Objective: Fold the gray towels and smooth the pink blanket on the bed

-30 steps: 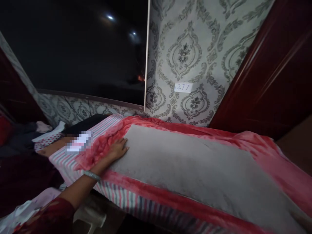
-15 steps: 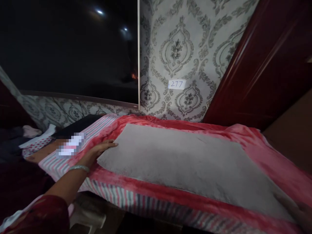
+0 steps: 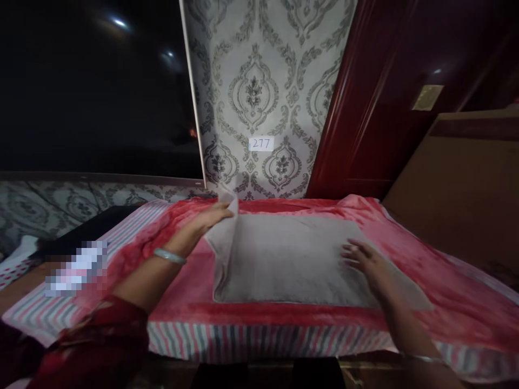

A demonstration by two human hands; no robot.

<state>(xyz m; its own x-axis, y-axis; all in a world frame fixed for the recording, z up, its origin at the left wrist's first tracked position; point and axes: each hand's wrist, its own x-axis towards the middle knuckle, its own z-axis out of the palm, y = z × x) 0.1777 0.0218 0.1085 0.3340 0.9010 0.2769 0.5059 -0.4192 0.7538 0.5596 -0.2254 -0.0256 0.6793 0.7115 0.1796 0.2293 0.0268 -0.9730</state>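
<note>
A grey cloth [image 3: 292, 259] lies flat on a red and pink blanket, except at its left end, which is raised and folding over. My left hand [image 3: 214, 213], with a bangle at the wrist, grips that raised edge; part of the fingers is hidden behind the fabric. Over the cloth's right part is my right hand [image 3: 365, 265], fingers apart and slightly bent, holding nothing. Whether its fingertips touch the cloth I cannot tell.
The plush blanket [image 3: 178, 283] covers a striped sheet [image 3: 263, 337] on the table. Behind stand a dark television screen [image 3: 93, 97] and a patterned wall with a paper label [image 3: 261, 143]. A large cardboard piece [image 3: 458, 194] leans at the right.
My left hand has taken hold of the cloth's left end and lifted it rightward. My right hand has come in from the right edge over the cloth. The view has shifted right.
</note>
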